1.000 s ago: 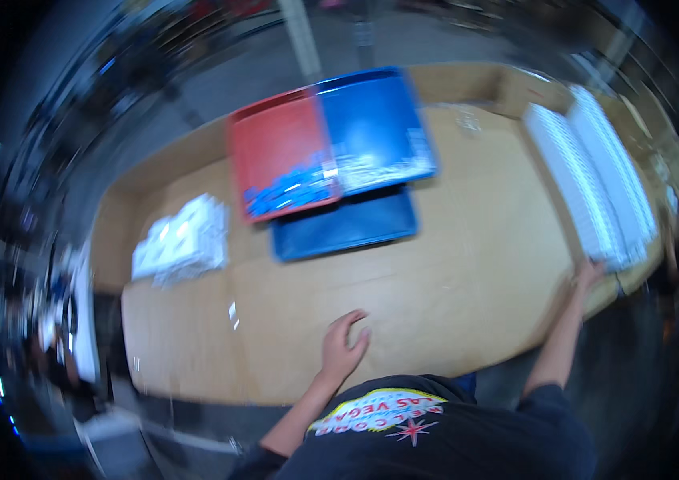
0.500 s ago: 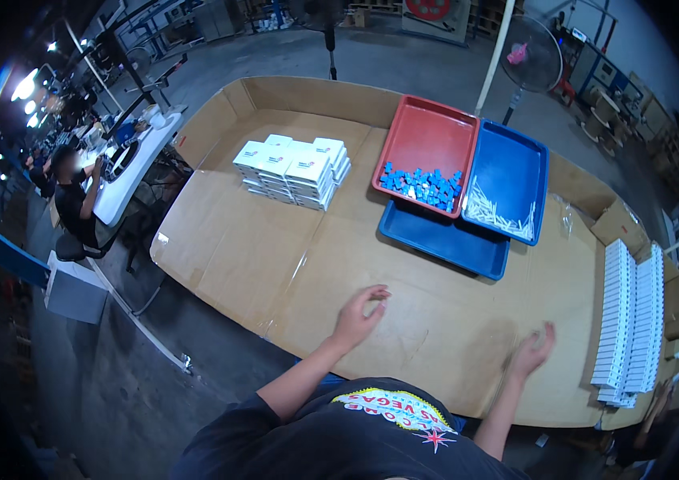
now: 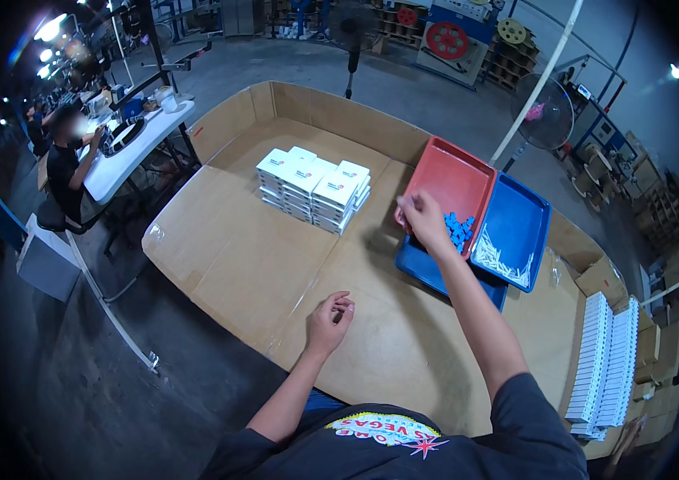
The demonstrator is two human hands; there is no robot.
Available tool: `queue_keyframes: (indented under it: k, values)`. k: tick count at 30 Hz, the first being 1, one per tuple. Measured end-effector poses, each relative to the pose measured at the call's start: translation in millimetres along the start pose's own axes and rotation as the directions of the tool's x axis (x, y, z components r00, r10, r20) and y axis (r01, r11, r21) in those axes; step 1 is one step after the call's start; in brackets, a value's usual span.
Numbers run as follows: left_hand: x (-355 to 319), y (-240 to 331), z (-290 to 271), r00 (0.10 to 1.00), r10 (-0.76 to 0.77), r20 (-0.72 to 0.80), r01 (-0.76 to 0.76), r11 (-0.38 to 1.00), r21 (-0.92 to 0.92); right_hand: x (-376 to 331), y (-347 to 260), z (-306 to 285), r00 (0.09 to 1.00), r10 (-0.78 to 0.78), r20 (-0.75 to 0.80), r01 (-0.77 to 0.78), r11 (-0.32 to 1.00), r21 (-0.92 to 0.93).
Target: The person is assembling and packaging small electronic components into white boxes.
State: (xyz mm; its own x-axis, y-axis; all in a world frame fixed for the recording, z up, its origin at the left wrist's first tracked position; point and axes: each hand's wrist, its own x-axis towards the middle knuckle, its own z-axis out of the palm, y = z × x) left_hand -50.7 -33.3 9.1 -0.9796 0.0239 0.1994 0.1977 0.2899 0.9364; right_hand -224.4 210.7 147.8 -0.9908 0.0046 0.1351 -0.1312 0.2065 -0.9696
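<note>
My right hand [image 3: 423,222] is stretched forward over the left edge of the red tray [image 3: 455,172]. Its fingers are loosely bent and apart, with nothing visible in them. Small blue plastic pieces [image 3: 458,232] lie in that tray, partly hidden by my wrist. Low over the cardboard tabletop [image 3: 243,248], my left hand [image 3: 330,322] hovers with half-curled fingers and no object showing. Ahead of it stands a stacked block of small white boxes [image 3: 307,186], closest on the left to my right hand.
A blue tray [image 3: 519,216] holds thin white sticks [image 3: 501,260]; another blue tray [image 3: 423,268] sits below the red one. Long rows of white boxes [image 3: 602,364] line the right side. Cardboard walls [image 3: 347,110] edge the table. A person [image 3: 71,164] sits at a white table [image 3: 135,152].
My right hand has swung from the right side of the table forward and left to the red tray. My left hand has shifted slightly left and curled more. The view has tilted.
</note>
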Motion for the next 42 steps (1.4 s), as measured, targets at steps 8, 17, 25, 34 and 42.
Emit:
queue_keyframes:
  k: [8, 17, 25, 34, 42]
  values:
    - [-3, -5, -8, 0.997, -0.028, -0.068, 0.023, 0.997, -0.079, 154, 69, 59, 0.944, 0.310, -0.115, -0.328, 0.920, -0.213]
    - [-2, 1, -10, 0.998, -0.036, -0.041, 0.032, 0.995, -0.093, 150, 97, 85, 0.891, 0.454, -0.006, -0.451, 0.887, 0.098]
    - [-1, -5, -9, 0.999, -0.012, -0.050, 0.006, 0.994, -0.111, 149, 97, 84, 0.877, 0.479, -0.048, -0.457, 0.859, 0.230]
    - [-4, -4, -12, 0.999, -0.029, -0.044, 0.028, 0.999, -0.036, 124, 35, 62, 0.919, 0.169, -0.357, -0.107, 0.977, 0.187]
    - [-5, -8, -3, 0.999, -0.030, -0.012, 0.029, 0.997, -0.071, -3, -42, 3, 0.939, -0.207, -0.276, 0.292, 0.902, 0.318]
